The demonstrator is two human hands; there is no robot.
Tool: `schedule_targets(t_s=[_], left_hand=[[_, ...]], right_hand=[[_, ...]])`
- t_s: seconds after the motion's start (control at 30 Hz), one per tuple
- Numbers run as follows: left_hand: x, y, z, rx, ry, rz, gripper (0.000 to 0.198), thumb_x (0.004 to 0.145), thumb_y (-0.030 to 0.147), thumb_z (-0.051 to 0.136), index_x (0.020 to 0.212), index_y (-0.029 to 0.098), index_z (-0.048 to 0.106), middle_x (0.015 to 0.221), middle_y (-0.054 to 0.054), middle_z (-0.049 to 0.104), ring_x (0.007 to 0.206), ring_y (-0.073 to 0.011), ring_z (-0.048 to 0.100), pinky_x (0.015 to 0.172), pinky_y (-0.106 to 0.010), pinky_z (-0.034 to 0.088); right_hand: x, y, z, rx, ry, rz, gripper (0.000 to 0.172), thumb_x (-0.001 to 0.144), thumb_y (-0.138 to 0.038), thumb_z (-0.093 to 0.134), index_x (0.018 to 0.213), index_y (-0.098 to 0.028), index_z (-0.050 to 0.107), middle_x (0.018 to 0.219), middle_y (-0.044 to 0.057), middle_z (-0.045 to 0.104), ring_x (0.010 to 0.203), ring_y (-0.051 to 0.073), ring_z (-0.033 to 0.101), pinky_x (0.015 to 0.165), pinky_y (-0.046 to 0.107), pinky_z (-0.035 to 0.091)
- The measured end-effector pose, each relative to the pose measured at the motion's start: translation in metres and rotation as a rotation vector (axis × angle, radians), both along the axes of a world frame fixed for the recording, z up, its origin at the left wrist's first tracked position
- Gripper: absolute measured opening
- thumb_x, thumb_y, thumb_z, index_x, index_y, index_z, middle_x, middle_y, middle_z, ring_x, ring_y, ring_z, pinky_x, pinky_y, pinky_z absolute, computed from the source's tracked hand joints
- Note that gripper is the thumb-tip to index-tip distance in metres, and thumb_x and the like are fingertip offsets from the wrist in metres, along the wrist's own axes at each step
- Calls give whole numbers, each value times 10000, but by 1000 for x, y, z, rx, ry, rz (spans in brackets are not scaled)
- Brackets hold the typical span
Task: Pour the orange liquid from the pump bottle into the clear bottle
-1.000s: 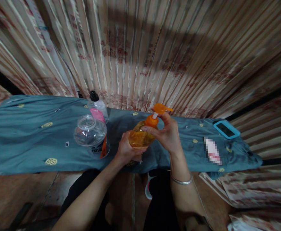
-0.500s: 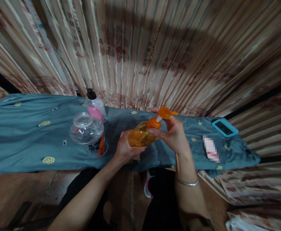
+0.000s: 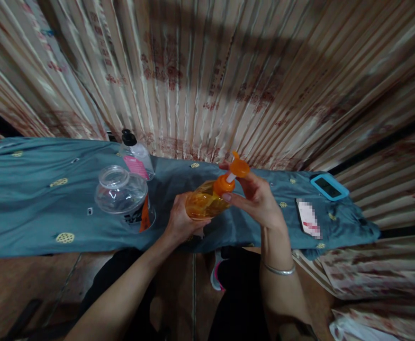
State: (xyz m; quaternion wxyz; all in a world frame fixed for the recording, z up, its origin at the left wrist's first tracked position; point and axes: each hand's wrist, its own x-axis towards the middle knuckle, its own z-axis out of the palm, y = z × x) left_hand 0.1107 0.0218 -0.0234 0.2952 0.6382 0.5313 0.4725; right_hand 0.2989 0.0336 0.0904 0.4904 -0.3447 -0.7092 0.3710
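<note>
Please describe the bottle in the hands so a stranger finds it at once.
A long teal cloth lies before the striped curtain. Near its middle, the left hand grips the body and the right hand the pump of a tilted bottle. Unlike the clear jar to its left, it is orange.

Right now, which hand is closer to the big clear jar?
Left. The left hand holds the orange bottle just right of the jar; the right hand grips its pump, farther off.

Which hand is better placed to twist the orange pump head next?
Right, probably: the right hand has its fingers around the pump head, while the left hand grips the orange bottle by its body, steadying it.
</note>
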Motion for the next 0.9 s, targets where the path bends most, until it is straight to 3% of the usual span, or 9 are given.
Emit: schedule_targets(t_s=[0.1, 0.2, 0.27, 0.33, 0.47, 0.57, 0.67, 0.77, 0.9], left_hand=[[0, 0, 0, 3, -6, 3, 713, 474, 330, 906, 1085, 207, 558, 1033, -48, 647, 1014, -264, 629, 914, -415, 530], [0, 0, -1, 9, -9, 4, 723, 462, 349, 908, 1079, 207, 559, 1025, -46, 645, 1008, -267, 632, 912, -414, 531], [1, 0, -1, 9, -8, 5, 722, 457, 348, 909, 1074, 208, 560, 1022, -45, 648, 1004, -268, 631, 916, -416, 529], [1, 1, 0, 8, -6, 11, 718, 458, 339, 908, 1073, 208, 560, 1025, -45, 650, 1007, -266, 628, 917, -413, 528], [0, 2, 1, 2, -1, 11, 710, 459, 336, 906, 1066, 202, 563, 1020, -42, 649, 1007, -258, 622, 895, -395, 532], [1, 2, 1, -7, -4, 7, 720, 460, 342, 905, 1074, 197, 559, 1021, -44, 648, 998, -254, 620, 880, -387, 533], [1, 2, 0, -7, 2, 10, 721, 458, 342, 908, 1074, 202, 561, 1026, -40, 647, 1007, -253, 618, 893, -387, 526], [1, 2, -1, -19, -2, 17, 716, 458, 344, 910, 1071, 207, 567, 1027, -38, 647, 1011, -255, 618, 897, -391, 523], [0, 2, 0, -24, -26, 20, 732, 445, 360, 916, 1072, 201, 573, 1035, -48, 648, 1017, -265, 618, 899, -406, 523]], right_hand=[[0, -1, 1, -9, -18, 58, 409, 782, -317, 799, 1165, -328, 658, 1247, 11, 645, 1261, 231, 530, 1141, 422, 329], [-3, 0, -1, 23, -19, -56, 570, 680, -322, 880, 1189, -301, 626, 1174, 24, 654, 1178, 242, 566, 1095, 415, 382], [-5, 1, -2, 45, -2, -143, 591, 634, -315, 909, 1155, -285, 632, 1158, 28, 648, 1175, 249, 556, 1109, 424, 359], [-6, 1, 0, 38, 11, -147, 522, 661, -304, 893, 1123, -277, 652, 1169, 34, 653, 1180, 248, 556, 1131, 435, 335], [-6, -2, 6, -30, 35, 33, 292, 812, -335, 770, 1092, -310, 689, 1197, 11, 656, 1199, 212, 570, 1111, 391, 384], [-7, -2, 5, -39, 57, 75, 365, 822, -370, 754, 1170, -337, 647, 1229, -5, 639, 1220, 197, 563, 1088, 358, 414], [-9, 2, -2, 12, 44, -46, 499, 683, -316, 875, 1124, -295, 643, 1141, 12, 652, 1202, 230, 550, 1111, 388, 380], [-9, 6, -6, 30, 30, -108, 421, 657, -291, 890, 1006, -265, 655, 1069, 20, 664, 1170, 250, 560, 1125, 428, 359], [-8, 6, -2, -5, 19, 19, 271, 798, -323, 781, 1040, -291, 664, 1179, 14, 652, 1211, 226, 561, 1116, 414, 377]])
